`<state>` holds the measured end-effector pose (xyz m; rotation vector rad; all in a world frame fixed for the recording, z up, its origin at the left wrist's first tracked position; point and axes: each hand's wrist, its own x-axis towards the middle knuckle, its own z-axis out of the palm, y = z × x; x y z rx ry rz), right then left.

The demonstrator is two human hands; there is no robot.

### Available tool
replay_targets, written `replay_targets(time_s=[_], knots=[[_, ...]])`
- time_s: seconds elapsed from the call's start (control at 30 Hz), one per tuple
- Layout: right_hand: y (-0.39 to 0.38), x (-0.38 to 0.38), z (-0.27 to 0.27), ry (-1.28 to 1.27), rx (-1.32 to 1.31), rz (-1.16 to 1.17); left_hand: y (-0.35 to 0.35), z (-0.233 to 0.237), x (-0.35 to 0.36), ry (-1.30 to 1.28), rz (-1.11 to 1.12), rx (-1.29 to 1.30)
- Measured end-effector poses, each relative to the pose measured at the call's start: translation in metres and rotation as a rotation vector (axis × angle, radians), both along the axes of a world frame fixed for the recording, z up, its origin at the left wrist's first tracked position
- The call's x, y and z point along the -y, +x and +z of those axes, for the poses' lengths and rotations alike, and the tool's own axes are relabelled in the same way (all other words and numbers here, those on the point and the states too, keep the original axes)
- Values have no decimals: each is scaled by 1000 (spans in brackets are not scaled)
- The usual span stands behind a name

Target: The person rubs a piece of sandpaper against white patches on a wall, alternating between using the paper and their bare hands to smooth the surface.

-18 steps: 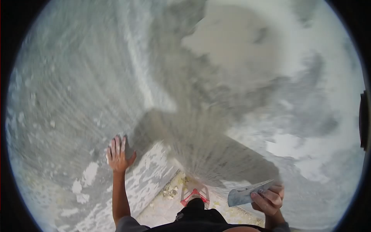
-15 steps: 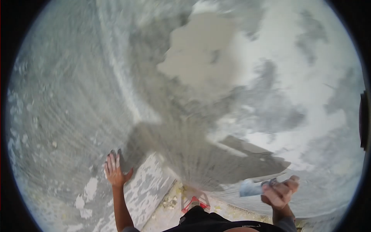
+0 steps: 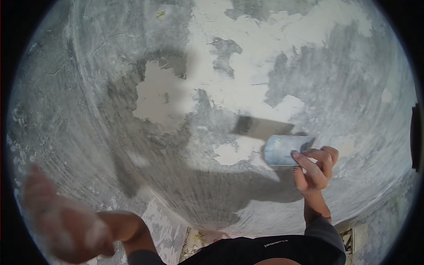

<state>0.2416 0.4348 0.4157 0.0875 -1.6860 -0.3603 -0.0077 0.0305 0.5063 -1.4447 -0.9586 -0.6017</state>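
My right hand (image 3: 319,170) pinches a flat, bluish-grey scraper plate (image 3: 285,150) at its right end, thumb on the near face and fingers behind. The plate is held nearly level close over the patchy grey wall (image 3: 247,185), and its shadow falls just above it. White filler patches (image 3: 240,152) lie left of the plate. At the lower left, my left hand (image 3: 66,221) is raised near the camera, blurred by motion, with fingers stretched upward and whitish dust on the skin. Nothing shows in it.
A larger filler patch (image 3: 154,95) lies in my shadow at the upper left. Below my body a strip of stained floor (image 3: 191,243) shows. At the lower right, a pale board (image 3: 360,236) stands by the wall's foot.
My left hand has come off the wall and swung down and left, nearer the camera. My right hand has moved up with the scraper plate. The view has shifted over the wall.
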Motion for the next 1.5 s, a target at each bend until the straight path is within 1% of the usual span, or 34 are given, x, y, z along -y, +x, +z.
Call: replay_targets(time_s=[0.07,0.1,0.2,0.3,0.37,0.4,0.43,0.5,0.57,0.6,0.7,0.77,0.8,0.87,0.9,0.93,0.97,1.07,1.13,1.17,1.23,1.27,1.3,1.37,1.43,1.5], knots=[[-2,3,2,6,6,-5,5,25,2,61,-29,-120],[-1,4,3,10,15,8,6,32,0,76,-30,-155],[1,-1,1,-23,12,-48,7,44,-12,95,-19,-196],[5,-6,-2,-87,7,-79,5,50,-25,122,-19,-188],[2,-8,-4,-112,-59,-80,3,55,-34,135,-17,-204],[5,-5,-11,-156,-16,-92,3,57,-40,139,-10,-214],[11,-9,-8,-152,30,-117,4,56,-44,172,-5,-215],[11,-2,-4,-196,-20,-91,0,53,-58,225,-14,-193],[10,1,-6,-231,-45,-88,-2,53,-70,229,3,-164],[10,1,-9,-199,-54,-68,-3,53,-74,227,6,-154],[2,0,-11,-259,-54,-39,-6,55,-81,221,25,-133],[3,4,-12,-271,-99,-94,-4,57,-84,226,16,-148],[0,7,-9,-279,-103,-67,-5,56,-86,223,13,-141],[5,-9,-9,-180,-98,-16,0,55,-82,239,-25,-158],[9,-16,-4,-115,-39,-119,1,59,-82,215,-46,-165],[13,-8,2,-210,15,-117,-1,65,-83,180,-64,-176],[9,-3,7,-211,-45,-116,0,67,-86,174,-81,-187],[8,-14,19,-108,-98,-109,4,71,-84,200,-109,-247],[15,-16,31,-58,-18,20,5,72,-87,211,-151,-274],[18,-14,36,-62,-23,15,7,73,-88,209,-177,-285],[17,-11,52,-29,137,58,4,71,-92,197,-245,-279],[16,-11,59,-1,159,44,5,68,-97,181,-271,-277],[16,-14,71,18,154,52,8,64,-104,177,-303,-284],[19,-17,87,209,125,-63,16,51,-125,124,-369,-272],[26,-22,110,257,84,-89,32,37,-159,13,-404,-248],[32,-29,135,436,-25,-195,52,37,-202,-87,-319,-216]])
